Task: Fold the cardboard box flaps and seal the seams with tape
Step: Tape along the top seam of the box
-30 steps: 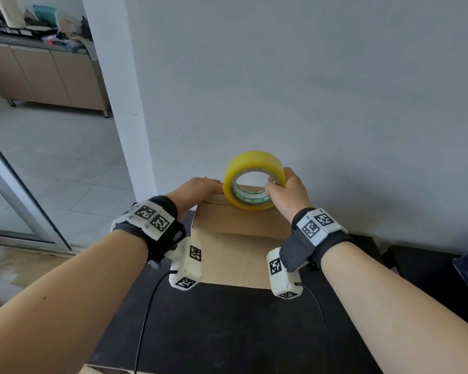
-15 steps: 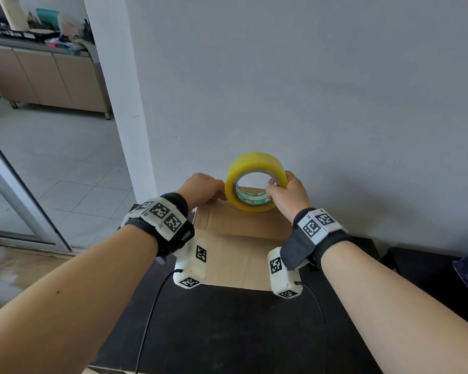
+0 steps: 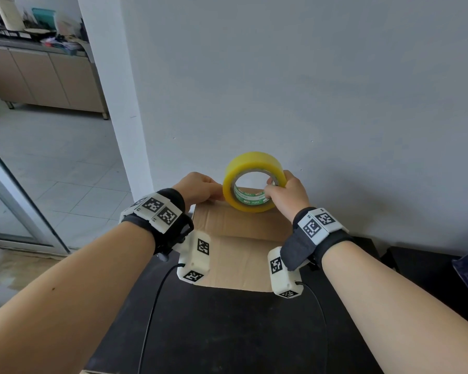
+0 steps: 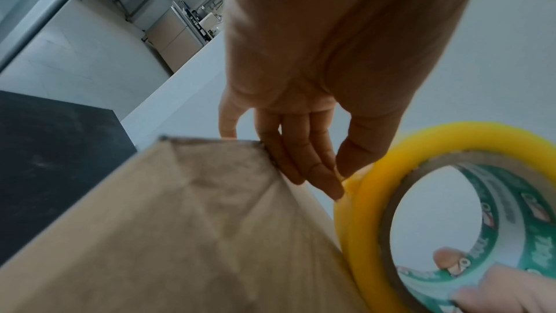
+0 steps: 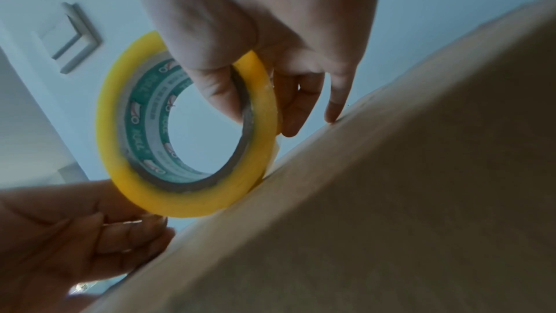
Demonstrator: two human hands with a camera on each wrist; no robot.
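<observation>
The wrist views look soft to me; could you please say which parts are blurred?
Left wrist: cardboard box blurred, tape roll and left hand fairly sharp. Right wrist: box smeared, right hand soft. Head: sharp.

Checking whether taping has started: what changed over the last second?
The left hand slid right along the box's far edge, up against the tape roll. The right hand still grips the roll, standing on that edge; the box hasn't moved.
</observation>
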